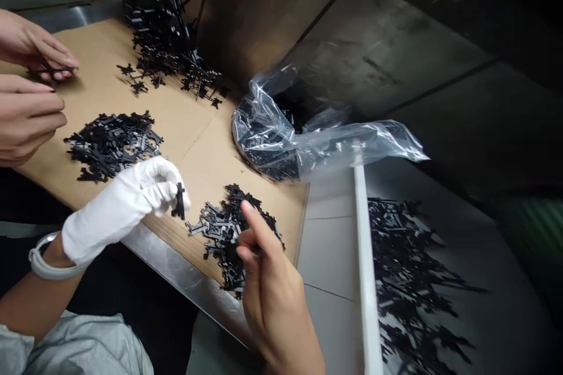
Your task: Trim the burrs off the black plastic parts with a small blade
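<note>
My left hand (pixel 145 190), in a white glove, pinches a small black plastic part (pixel 179 201) upright between thumb and fingertips. To its right is my bare right hand (pixel 277 281), index finger stretched out and other fingers partly curled, with nothing visible in it. Beyond and beneath its fingers lies a pile of small black plastic parts (pixel 220 228) on the cardboard (pixel 193 152). A second pile of black plastic parts (pixel 115 139) lies just past my gloved hand.
A co-worker's hands (pixel 30 111) are at the left edge. Tangled black part frames (pixel 162 41) are heaped at the back. A clear plastic bag (pixel 281 140) holds black parts. A white divider (pixel 367 269) stands at right, with scattered black pieces (pixel 409 269) beyond it.
</note>
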### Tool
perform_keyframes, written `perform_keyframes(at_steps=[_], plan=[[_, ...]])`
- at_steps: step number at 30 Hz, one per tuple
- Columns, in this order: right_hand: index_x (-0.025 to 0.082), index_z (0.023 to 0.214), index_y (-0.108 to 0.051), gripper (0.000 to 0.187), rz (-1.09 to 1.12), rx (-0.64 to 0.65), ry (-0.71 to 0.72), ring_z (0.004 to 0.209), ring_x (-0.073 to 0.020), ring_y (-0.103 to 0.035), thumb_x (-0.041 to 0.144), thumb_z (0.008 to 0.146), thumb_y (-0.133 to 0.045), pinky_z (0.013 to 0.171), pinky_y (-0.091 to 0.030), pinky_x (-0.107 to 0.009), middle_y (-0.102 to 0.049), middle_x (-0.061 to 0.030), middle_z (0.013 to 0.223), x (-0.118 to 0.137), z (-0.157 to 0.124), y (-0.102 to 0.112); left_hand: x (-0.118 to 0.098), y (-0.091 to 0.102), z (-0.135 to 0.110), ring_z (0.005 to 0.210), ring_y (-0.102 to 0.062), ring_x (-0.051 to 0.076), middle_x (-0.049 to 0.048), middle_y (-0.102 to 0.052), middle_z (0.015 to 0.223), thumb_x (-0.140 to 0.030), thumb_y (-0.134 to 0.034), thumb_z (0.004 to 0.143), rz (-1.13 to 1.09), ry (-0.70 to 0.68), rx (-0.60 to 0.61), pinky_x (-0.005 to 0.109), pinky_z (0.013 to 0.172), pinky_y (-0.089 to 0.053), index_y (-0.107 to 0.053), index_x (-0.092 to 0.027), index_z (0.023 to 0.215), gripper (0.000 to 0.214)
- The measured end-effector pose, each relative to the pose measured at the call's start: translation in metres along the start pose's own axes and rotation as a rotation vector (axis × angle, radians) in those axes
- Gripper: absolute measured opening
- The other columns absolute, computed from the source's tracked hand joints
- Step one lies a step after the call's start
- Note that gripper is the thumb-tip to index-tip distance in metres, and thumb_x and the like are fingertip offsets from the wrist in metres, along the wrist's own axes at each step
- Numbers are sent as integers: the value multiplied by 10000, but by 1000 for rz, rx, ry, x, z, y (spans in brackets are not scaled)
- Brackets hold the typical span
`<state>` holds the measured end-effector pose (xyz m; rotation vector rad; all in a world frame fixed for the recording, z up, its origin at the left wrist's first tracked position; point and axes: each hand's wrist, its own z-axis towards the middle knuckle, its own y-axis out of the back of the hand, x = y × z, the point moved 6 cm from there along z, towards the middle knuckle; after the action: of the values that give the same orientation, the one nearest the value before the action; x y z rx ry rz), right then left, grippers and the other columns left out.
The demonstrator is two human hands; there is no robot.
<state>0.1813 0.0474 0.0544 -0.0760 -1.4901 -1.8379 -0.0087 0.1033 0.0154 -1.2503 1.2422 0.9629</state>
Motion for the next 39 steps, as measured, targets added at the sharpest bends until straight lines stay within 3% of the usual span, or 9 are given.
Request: perform_keyframes(at_steps=[6,12,17,19,22,26,39], plan=[[217,1575,-382,493,-92,115,22,757,-212,-585,342,1109,-286,690,-528,-352,-624,-48,854,9,1,-5,21,-37,-7,608,-525,78,-51,-602,684,-310,-707,903,-89,5,168,168,582,-446,-622,-196,774,192],[170,1474,-492,399,61,69,116,676,-174,-551,220,1093,-385,600,-451,-306,-618,-10,762,15,3,-2,18,-47,-13,625,-516,64,-66,-587,722,-290,-657,941,-139,9,248,130,602,-466,-653,-216,857,112],[179,1413,-523,345,130,39,112,685,-166,-618,210,1079,-441,625,-502,-305,-694,-16,814,14,4,-2,15,-47,-17,708,-599,91,-30,-644,808,-342,-651,908,-75,67,137,152,672,-538,-636,-211,872,137],[199,1423,-509,348,146,27,106,698,-167,-640,223,1085,-430,635,-523,-305,-711,-18,840,14,4,-2,17,-49,-20,652,-575,94,-28,-616,775,-390,-616,917,-77,104,105,160,607,-536,-616,-211,856,190],[246,1447,-477,364,162,7,103,701,-170,-657,230,1089,-417,643,-549,-308,-717,-10,854,13,3,-2,19,-53,-22,533,-499,78,-46,-534,695,-413,-542,954,-44,124,97,150,486,-481,-567,-213,778,267],[295,1450,-450,373,178,-27,114,661,-180,-645,229,1085,-408,619,-546,-313,-680,12,789,13,1,-1,17,-56,-24,494,-521,80,-50,-533,683,-397,-508,965,21,114,102,167,472,-493,-559,-219,777,263],[268,1378,-494,361,337,-17,136,731,-144,-636,110,1054,-471,671,-480,-301,-684,20,857,14,2,-2,11,-54,-27,457,-515,107,-34,-506,629,-346,-504,914,54,146,77,213,431,-491,-544,-228,745,210]])
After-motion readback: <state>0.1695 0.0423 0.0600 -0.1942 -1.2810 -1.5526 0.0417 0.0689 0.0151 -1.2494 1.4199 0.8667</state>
